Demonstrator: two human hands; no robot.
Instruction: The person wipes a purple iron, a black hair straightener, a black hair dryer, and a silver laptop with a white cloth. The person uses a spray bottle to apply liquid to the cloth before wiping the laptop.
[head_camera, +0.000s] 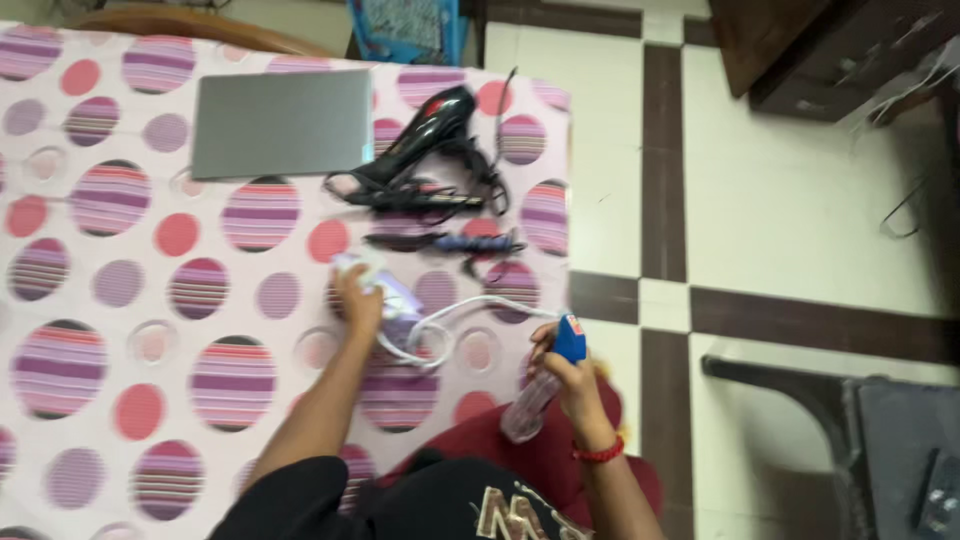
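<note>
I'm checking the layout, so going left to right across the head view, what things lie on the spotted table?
Grey closed laptop → black hair dryer → blue-capped clear spray bottle in the right hand.

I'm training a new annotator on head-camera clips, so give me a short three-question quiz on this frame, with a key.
1. True or false: the right hand holds a spray bottle with a blue trigger head.
2. Which lies farthest from the person on the spotted tablecloth? A) the grey laptop B) the white appliance C) the white cord
3. Fill in: the left hand rests on the white ____.

Key:
1. True; the bottle's clear body points down toward the lap.
2. A; the closed laptop sits at the far edge, beside the black hair dryer.
3. Appliance; its cord loops toward the table edge.
</note>
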